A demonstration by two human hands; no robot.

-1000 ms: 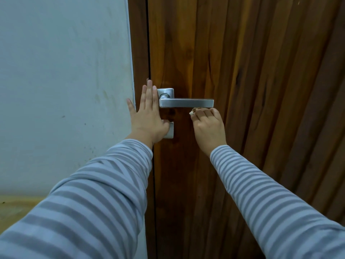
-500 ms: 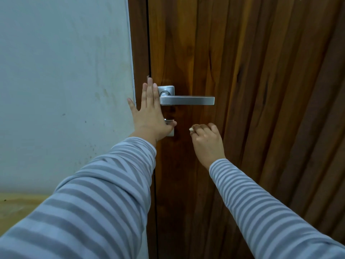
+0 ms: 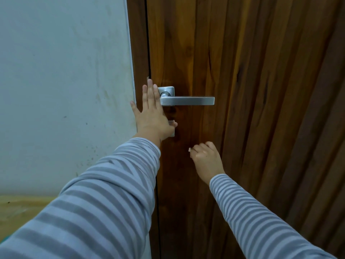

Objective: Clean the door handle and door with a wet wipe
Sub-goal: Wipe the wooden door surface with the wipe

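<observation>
A dark brown wooden door (image 3: 252, 90) fills the right half of the view. Its silver lever handle (image 3: 187, 101) points right from a square plate. My left hand (image 3: 152, 116) lies flat with fingers spread on the door's edge and frame, just left of the handle, covering part of a small metal lock plate (image 3: 172, 128). My right hand (image 3: 205, 158) is closed against the door below the handle. A white wet wipe (image 3: 190, 150) is bunched in it, with only a small bit showing at the fingertips.
A pale, smudged wall (image 3: 65, 90) takes up the left side. The dark wooden door frame (image 3: 139, 53) runs between wall and door. A strip of yellowish floor (image 3: 20, 206) shows at lower left.
My right hand has slid down the door with the wipe, from just under the lever to well below it. My left hand stays pressed in place.
</observation>
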